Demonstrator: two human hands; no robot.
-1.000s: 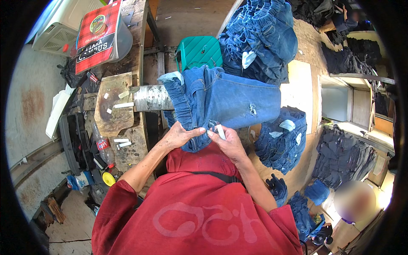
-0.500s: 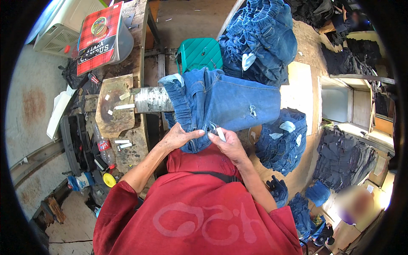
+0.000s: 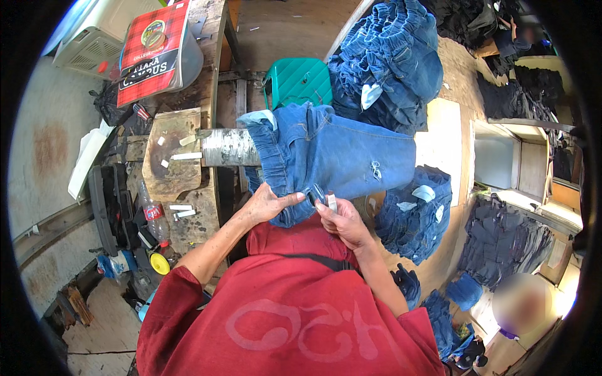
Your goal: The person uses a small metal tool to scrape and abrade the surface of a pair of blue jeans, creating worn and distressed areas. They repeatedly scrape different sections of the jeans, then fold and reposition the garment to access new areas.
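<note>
Easing away from left grip (image 3: 266, 203) clasping denim (image 3: 354, 153), right grip (image 3: 346, 225) pinching white stick (image 3: 332, 202).

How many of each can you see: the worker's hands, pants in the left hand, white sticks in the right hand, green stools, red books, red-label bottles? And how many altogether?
Hands: 2 (left hand, right hand)
Held pants: 1
Held white stick: 1
Green stool: 1
Red book: 1
Red-label bottle: 1
Total: 7
</note>
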